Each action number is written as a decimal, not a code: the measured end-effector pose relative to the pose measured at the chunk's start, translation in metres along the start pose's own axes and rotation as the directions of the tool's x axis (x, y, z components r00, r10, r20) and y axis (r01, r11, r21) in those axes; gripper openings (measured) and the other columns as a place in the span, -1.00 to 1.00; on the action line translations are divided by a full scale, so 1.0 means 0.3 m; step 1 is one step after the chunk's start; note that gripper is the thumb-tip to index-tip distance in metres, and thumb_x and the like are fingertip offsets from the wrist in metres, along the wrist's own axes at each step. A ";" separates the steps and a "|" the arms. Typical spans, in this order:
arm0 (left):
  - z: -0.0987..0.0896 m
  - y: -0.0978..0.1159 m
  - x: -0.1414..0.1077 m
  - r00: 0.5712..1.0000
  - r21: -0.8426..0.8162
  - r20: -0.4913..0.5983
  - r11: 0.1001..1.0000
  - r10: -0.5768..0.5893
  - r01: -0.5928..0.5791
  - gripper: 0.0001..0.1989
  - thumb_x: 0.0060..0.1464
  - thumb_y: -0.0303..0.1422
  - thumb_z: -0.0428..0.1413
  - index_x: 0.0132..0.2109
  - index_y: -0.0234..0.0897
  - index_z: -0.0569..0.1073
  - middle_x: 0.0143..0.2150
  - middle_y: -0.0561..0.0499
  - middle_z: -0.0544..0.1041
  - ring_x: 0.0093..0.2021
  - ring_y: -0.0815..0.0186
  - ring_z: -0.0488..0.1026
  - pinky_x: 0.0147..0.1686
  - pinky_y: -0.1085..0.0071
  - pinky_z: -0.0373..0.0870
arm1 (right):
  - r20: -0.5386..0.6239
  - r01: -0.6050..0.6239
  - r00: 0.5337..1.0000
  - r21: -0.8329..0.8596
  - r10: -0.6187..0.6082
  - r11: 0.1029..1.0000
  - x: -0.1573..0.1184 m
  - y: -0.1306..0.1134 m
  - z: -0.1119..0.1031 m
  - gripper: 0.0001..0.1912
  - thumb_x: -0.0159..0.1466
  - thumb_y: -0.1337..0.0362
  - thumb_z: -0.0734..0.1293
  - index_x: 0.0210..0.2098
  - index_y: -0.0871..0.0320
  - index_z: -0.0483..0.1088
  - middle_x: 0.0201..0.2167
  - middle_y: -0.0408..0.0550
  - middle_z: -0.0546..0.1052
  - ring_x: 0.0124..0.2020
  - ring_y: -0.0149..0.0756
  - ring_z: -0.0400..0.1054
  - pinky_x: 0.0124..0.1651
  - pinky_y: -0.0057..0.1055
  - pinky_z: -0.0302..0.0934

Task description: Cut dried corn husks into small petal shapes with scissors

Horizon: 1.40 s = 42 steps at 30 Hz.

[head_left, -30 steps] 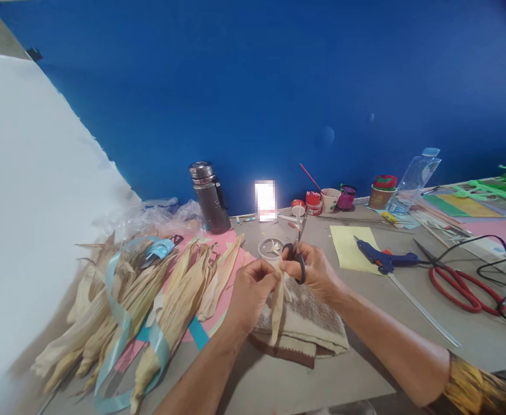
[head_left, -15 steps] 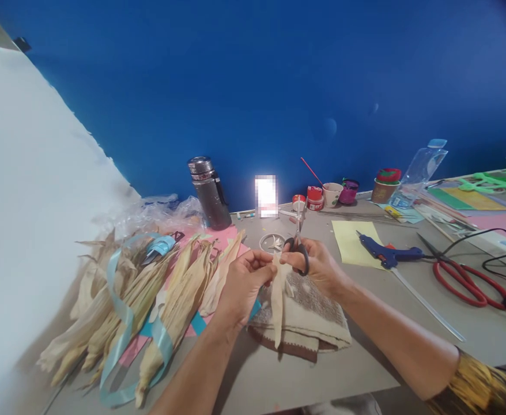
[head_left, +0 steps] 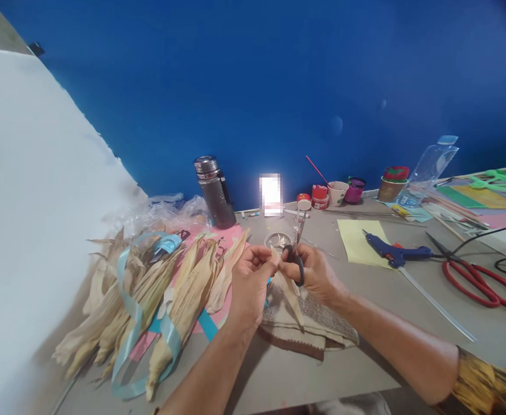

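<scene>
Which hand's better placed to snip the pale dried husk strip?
Right, probably: the right hand holds the black-handled metal scissors close to the pale dried husk strip, while the left hand pinches it.

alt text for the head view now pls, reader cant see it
A person's left hand and right hand hold a strip of dried husk over a folded cloth, the right also holding black-handled scissors. More dried husks and a pale blue ribbon lie to the left; a blue glue gun and red-handled scissors lie to the right.
</scene>
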<state>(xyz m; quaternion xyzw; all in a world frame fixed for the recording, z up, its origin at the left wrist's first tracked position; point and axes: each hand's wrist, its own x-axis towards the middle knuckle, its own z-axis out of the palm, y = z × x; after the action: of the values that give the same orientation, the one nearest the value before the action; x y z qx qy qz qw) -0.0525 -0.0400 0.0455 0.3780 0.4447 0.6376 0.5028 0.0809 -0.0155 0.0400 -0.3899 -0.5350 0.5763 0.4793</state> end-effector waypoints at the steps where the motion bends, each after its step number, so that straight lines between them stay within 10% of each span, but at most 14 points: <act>1: -0.003 0.001 0.001 1.000 0.003 0.008 1.000 -0.010 0.010 -0.77 -0.17 -0.45 0.28 -0.30 -0.25 0.43 -0.45 0.17 0.41 -0.46 0.49 0.32 -0.39 0.54 0.25 | -0.001 -0.007 1.000 -0.010 0.007 1.000 0.000 -0.004 -0.002 -0.66 -0.09 0.17 0.52 -0.44 0.19 0.36 -0.59 -0.22 0.32 -0.55 -0.45 0.12 -0.51 -0.49 0.02; 7: -0.052 0.067 0.017 0.931 0.348 0.299 0.932 -0.211 0.100 -0.94 -0.12 -0.43 0.19 -0.40 -0.29 0.46 -0.55 0.11 0.38 -0.54 0.44 0.27 -0.51 0.50 0.17 | 0.198 0.006 0.980 -0.147 0.023 0.989 0.002 -0.009 -0.039 -0.79 -0.07 0.30 0.45 -0.48 0.19 0.35 -0.60 -0.26 0.26 -0.56 -0.49 0.03 -0.52 -0.51 -0.06; 12: -0.070 0.099 0.023 0.896 0.576 0.340 0.817 -0.287 0.043 -0.93 -0.12 -0.43 0.18 -0.51 -0.29 0.47 -0.61 0.10 0.38 -0.57 0.43 0.25 -0.57 0.50 0.10 | 0.276 -0.009 0.958 -0.241 0.078 0.970 0.000 -0.011 -0.051 -0.87 -0.07 0.37 0.39 -0.48 0.19 0.37 -0.62 -0.27 0.26 -0.56 -0.49 0.04 -0.53 -0.52 -0.08; 18: -0.068 0.091 0.036 0.994 0.074 0.073 0.994 -0.086 0.081 -0.87 -0.11 -0.37 0.27 -0.45 -0.31 0.48 -0.54 0.07 0.45 -0.50 0.42 0.37 -0.45 0.51 0.28 | 0.026 -0.006 1.000 -0.014 0.006 1.000 0.030 -0.021 -0.081 -0.68 0.05 0.08 0.48 -0.38 0.20 0.45 -0.55 -0.20 0.35 -0.53 -0.46 0.12 -0.48 -0.49 0.01; 23: -0.062 0.104 0.034 0.991 -0.342 -0.079 0.937 -0.106 0.073 -0.80 -0.17 -0.36 0.34 -0.44 -0.32 0.46 -0.49 0.03 0.50 -0.43 0.39 0.44 -0.42 0.48 0.36 | -0.150 0.036 0.989 0.267 0.005 0.963 0.056 0.021 -0.094 -0.51 0.10 -0.18 0.41 -0.36 0.17 0.45 -0.39 -0.06 0.47 -0.49 -0.42 0.15 -0.44 -0.47 0.12; 28: -0.056 0.147 -0.003 0.962 -0.444 -0.236 0.896 -0.135 0.017 -0.76 -0.19 -0.39 0.36 -0.36 -0.30 0.47 -0.41 0.03 0.53 -0.34 0.36 0.48 -0.40 0.46 0.40 | 0.139 0.033 0.990 -0.020 -0.030 0.999 -0.041 -0.018 -0.042 -0.50 0.20 -0.18 0.33 -0.35 0.19 0.47 -0.41 -0.03 0.45 -0.49 -0.38 0.14 -0.43 -0.41 0.09; 33: -0.023 0.175 -0.060 0.966 -0.458 -0.229 0.889 -0.119 0.001 -0.77 -0.20 -0.40 0.35 -0.38 -0.29 0.45 -0.43 0.04 0.52 -0.35 0.36 0.48 -0.33 0.43 0.44 | 0.483 -0.037 0.870 -0.141 0.102 0.989 -0.149 -0.070 0.037 -0.56 0.14 -0.12 0.39 -0.36 0.17 0.41 -0.48 -0.10 0.40 -0.47 -0.33 0.20 -0.42 -0.42 0.08; 42: 0.063 0.107 -0.117 0.992 -0.366 -0.121 0.930 -0.031 -0.016 -0.82 -0.08 -0.35 0.28 -0.34 -0.31 0.46 -0.42 0.06 0.50 -0.43 0.41 0.44 -0.40 0.49 0.38 | 0.312 -0.003 0.947 -0.224 0.074 0.974 -0.163 -0.063 0.047 -0.51 0.04 -0.13 0.43 -0.55 0.20 0.34 -0.60 -0.15 0.34 -0.53 -0.40 0.12 -0.49 -0.48 0.02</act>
<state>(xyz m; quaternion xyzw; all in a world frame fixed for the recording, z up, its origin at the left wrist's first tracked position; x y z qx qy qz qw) -0.0375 -0.0739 0.0807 0.2352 0.3500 0.7297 0.5382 0.0815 -0.0671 0.0574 -0.3531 -0.6583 0.5777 0.3290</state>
